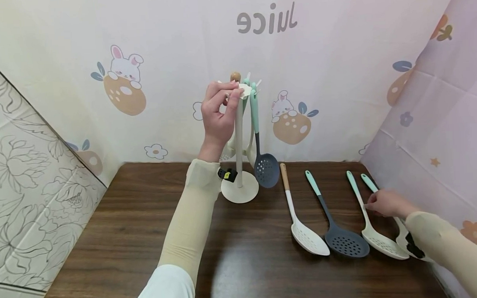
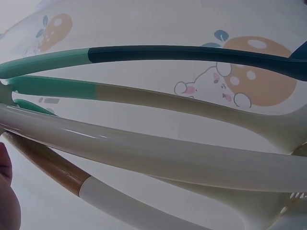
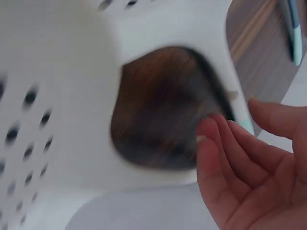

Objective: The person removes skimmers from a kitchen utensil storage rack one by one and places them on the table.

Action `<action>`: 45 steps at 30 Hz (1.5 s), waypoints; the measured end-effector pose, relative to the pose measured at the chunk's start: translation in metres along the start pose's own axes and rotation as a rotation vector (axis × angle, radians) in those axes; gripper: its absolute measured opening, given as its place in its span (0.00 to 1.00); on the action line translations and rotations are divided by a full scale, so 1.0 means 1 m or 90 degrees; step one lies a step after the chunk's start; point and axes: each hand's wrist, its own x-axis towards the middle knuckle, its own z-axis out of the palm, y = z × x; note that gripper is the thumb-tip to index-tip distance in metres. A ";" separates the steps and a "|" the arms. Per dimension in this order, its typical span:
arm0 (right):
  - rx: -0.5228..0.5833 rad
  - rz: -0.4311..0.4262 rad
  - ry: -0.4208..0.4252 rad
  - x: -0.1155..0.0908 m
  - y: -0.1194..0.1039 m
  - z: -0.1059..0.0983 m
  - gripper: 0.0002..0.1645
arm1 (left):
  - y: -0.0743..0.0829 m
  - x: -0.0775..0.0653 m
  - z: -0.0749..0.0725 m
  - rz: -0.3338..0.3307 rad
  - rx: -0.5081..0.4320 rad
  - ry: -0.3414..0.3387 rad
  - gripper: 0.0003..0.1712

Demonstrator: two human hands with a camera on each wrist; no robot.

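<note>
"Juice" reads mirrored on the curtain [image 1: 268, 51]. The left hand's [image 1: 219, 114] fingers pinch the rack [image 1: 240, 195] near its top; the right hand's [image 1: 388, 203] fingers, parted from the thumb, reach the rightmost two of four utensils [image 1: 346, 242] on the bench [image 1: 147, 240].

We see a pale backdrop [image 1: 180, 50] printed with rabbits [image 1: 126, 67] and fruit [image 1: 127, 99] behind a dark wood-grain table [image 1: 146, 231], which catches soft glare [image 1: 239, 271].

One of hands [image 3: 261, 179], fingers bent, near blurred white perforated utensil [image 3: 79, 120], contact hard to tell
</note>
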 end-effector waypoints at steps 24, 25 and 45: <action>0.050 -0.026 -0.007 0.003 -0.025 0.010 0.11 | 0.003 0.001 -0.004 -0.011 0.005 -0.003 0.07; 0.049 -0.026 -0.007 0.003 -0.025 0.009 0.11 | 0.003 0.001 -0.004 -0.011 0.006 -0.003 0.07; 0.001 -0.155 0.234 0.003 -0.124 -0.045 0.20 | 0.001 0.001 -0.002 -0.010 -0.003 -0.016 0.07</action>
